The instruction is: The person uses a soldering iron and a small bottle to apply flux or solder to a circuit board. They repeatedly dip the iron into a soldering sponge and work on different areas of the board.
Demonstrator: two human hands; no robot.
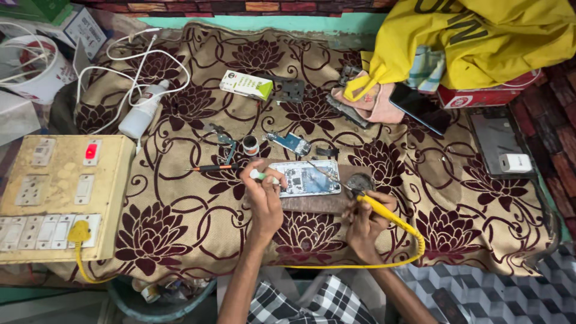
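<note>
He is fixing the open phone. Left hand pinches a green-tipped tool; right hand grips the yellow soldering iron, whose tip must touch gently.

A: Items left of the grip area?
B: Switchboard w/ red rocker, yellow plug seated at its lower edge. White squeeze bottle lies further up, white cable looped round it.

A: Beyond the grip?
B: Small round pot, blue circuit board, green-white carton, all on floral cloth.

A: Right side?
B: Yellow bag at rear, dark phone just below it, white adapter on grey tray, well apart.
</note>
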